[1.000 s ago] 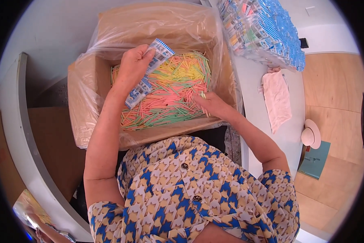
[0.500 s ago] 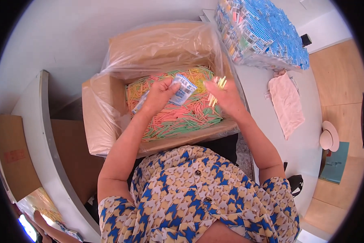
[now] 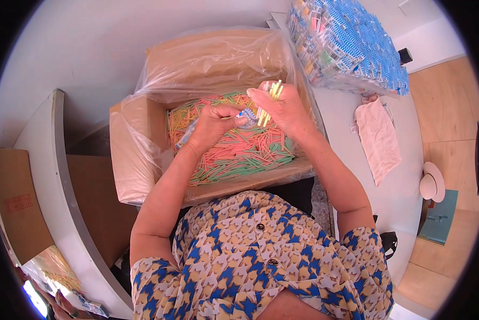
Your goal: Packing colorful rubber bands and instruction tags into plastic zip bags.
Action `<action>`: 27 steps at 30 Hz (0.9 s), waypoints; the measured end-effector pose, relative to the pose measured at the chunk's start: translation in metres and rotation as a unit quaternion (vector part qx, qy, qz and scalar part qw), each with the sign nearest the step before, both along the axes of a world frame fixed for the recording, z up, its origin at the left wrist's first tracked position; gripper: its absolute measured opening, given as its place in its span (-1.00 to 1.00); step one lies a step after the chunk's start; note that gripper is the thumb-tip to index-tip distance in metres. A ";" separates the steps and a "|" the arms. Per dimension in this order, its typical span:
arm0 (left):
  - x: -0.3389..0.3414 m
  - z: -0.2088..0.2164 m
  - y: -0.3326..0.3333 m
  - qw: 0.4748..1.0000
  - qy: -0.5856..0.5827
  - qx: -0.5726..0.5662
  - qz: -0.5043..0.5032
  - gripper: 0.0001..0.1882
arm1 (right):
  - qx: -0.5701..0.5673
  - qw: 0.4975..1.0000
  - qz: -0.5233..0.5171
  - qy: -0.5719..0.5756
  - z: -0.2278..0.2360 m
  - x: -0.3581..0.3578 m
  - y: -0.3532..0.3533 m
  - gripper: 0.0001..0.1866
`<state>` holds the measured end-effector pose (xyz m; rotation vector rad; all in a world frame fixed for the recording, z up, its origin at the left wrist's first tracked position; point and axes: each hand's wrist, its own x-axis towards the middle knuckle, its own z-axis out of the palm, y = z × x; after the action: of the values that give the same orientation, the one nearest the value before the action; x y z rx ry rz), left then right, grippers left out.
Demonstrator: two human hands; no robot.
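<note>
A lined brown carton (image 3: 133, 152) in front of me holds a thick layer of thin sticks (image 3: 223, 160) in pink, green and yellow. Over it, my left hand (image 3: 212, 128) pinches a small clear plastic bag (image 3: 246, 118) with a blue patterned edge. More bags (image 3: 185, 134) of that kind show under its palm. My right hand (image 3: 292, 113) grips a small bundle of pale yellow sticks (image 3: 264, 116), held close to the bag's edge. Whether the stick ends are inside the bag, I cannot tell.
A big clear sack of blue-edged packets (image 3: 351, 50) stands on the white table (image 3: 346, 144) at the right, near a pink cloth (image 3: 378, 138). A pale hat (image 3: 432, 181) is farther right. Another carton (image 3: 21, 205) and another person's hand (image 3: 63, 304) are at far left.
My right hand has moved left and up with the yellow sticks, up to the bag. The bag, spread flat before, now looks tilted and bunched at my left fingertips.
</note>
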<state>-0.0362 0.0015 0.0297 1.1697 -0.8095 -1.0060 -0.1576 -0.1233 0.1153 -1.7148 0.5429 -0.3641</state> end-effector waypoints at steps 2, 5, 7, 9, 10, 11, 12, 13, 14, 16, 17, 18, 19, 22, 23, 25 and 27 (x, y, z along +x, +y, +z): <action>0.000 -0.003 -0.001 1.000 -0.004 -0.009 -0.012 -0.88 | -0.032 0.999 0.016 0.015 0.000 0.003 -0.001 -0.75; 0.002 -0.007 -0.002 0.999 -0.006 0.000 -0.042 -0.86 | -0.093 0.994 0.033 0.040 0.002 0.004 -0.006 -0.73; 0.003 -0.007 -0.005 0.998 -0.003 0.014 -0.060 -0.84 | 0.034 0.997 -0.060 0.022 0.007 0.003 -0.010 -0.71; 0.003 -0.003 -0.005 0.985 0.119 0.123 -0.036 -0.80 | -0.037 0.996 -0.059 0.046 0.003 -0.005 -0.014 -0.71; 0.004 -0.005 -0.007 0.985 0.121 0.121 -0.035 -0.80 | -0.106 0.990 -0.060 0.068 -0.002 -0.012 -0.016 -0.72; 0.004 -0.008 -0.008 0.983 0.140 0.114 -0.028 -0.79 | -0.107 0.990 -0.061 0.070 -0.012 -0.023 -0.019 -0.72; 0.005 -0.012 -0.008 0.981 0.160 0.108 -0.021 -0.78 | -0.090 0.985 -0.033 0.143 -0.027 -0.037 -0.023 -0.73; 0.005 -0.017 -0.008 0.981 0.161 0.107 -0.019 -0.78 | -0.072 0.974 -0.003 0.215 -0.043 -0.047 -0.023 -0.74; 0.006 -0.025 -0.009 0.987 0.130 0.087 -0.031 -0.78 | -0.136 0.969 0.021 0.203 -0.057 -0.055 -0.019 -0.71; 0.007 -0.029 -0.009 0.992 0.099 0.067 -0.041 -0.79 | -0.200 0.961 0.047 0.188 -0.082 -0.074 -0.012 -0.67; 0.007 -0.027 -0.007 0.995 0.083 0.058 -0.021 -0.80 | -0.228 0.940 0.102 0.232 -0.088 -0.082 -0.008 -0.69; 0.007 -0.026 -0.006 0.997 0.066 0.049 -0.001 -0.80 | -0.254 0.914 0.157 0.274 -0.093 -0.088 -0.007 -0.70; 0.006 -0.025 -0.006 0.997 0.065 0.051 -0.002 -0.80 | -0.253 0.915 0.156 0.273 -0.096 -0.093 -0.007 -0.70; 0.006 -0.019 -0.003 0.997 0.076 0.009 0.020 -0.83 | -0.189 0.957 0.143 0.166 -0.083 -0.091 -0.005 -0.72; 0.006 -0.017 -0.001 0.998 0.056 0.021 0.018 -0.84 | -0.165 0.961 0.123 0.186 -0.078 -0.090 -0.009 -0.72; 0.009 -0.016 -0.001 0.999 0.036 0.034 0.016 -0.85 | -0.140 0.963 0.103 0.205 -0.063 -0.084 -0.016 -0.72; 0.009 -0.019 0.000 0.999 -0.003 0.041 0.018 -0.91 | -0.010 0.980 0.018 0.199 -0.027 -0.069 -0.018 -0.77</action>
<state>-0.0275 0.0011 0.0110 1.2543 -0.7560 -1.0152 -0.2267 -0.1413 0.0879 -1.8250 0.7985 0.0045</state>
